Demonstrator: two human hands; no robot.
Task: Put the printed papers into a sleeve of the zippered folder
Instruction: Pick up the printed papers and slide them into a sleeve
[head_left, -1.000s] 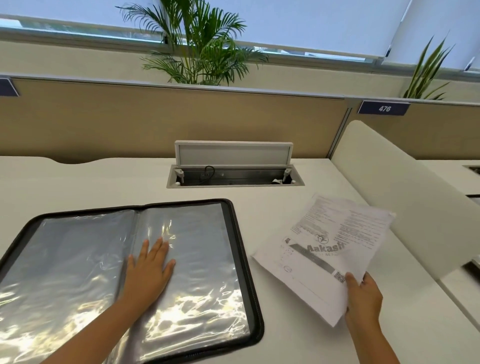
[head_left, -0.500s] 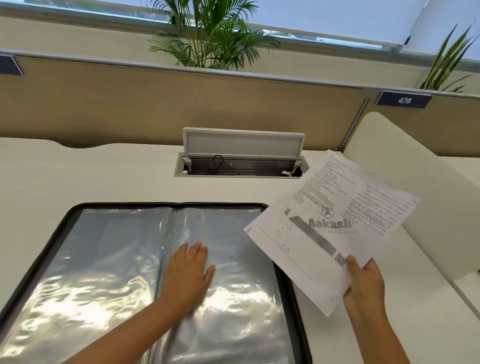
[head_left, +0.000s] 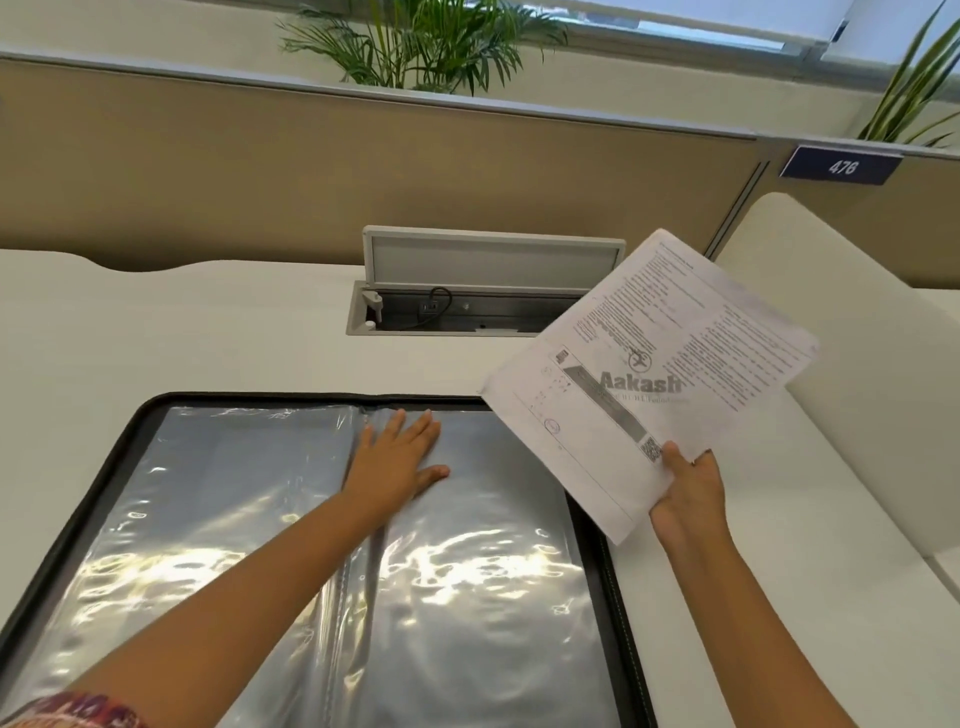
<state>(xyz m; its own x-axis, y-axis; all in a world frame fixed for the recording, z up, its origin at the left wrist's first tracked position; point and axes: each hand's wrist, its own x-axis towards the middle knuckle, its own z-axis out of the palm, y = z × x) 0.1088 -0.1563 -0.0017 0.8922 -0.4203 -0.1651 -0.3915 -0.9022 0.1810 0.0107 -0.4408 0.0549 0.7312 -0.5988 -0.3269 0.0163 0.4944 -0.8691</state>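
Observation:
The black zippered folder (head_left: 93, 499) lies open on the white desk, its clear plastic sleeves (head_left: 483, 597) glinting. My left hand (head_left: 397, 457) rests flat with straight fingers on the right-hand sleeve, near its top edge beside the spine. My right hand (head_left: 688, 493) pinches the bottom corner of the printed papers (head_left: 649, 374), thumb on top. The sheets are held up in the air, tilted, over the folder's upper right corner and the desk beyond it.
An open cable box (head_left: 467, 312) with a raised lid is sunk into the desk behind the folder. A white side divider (head_left: 857, 338) stands to the right. A tan partition (head_left: 363, 171) with plants above it closes off the back.
My right hand has lifted the papers higher and nearer the folder. My left hand has slid up the sleeve towards its top edge. The view has tipped down and shifted left.

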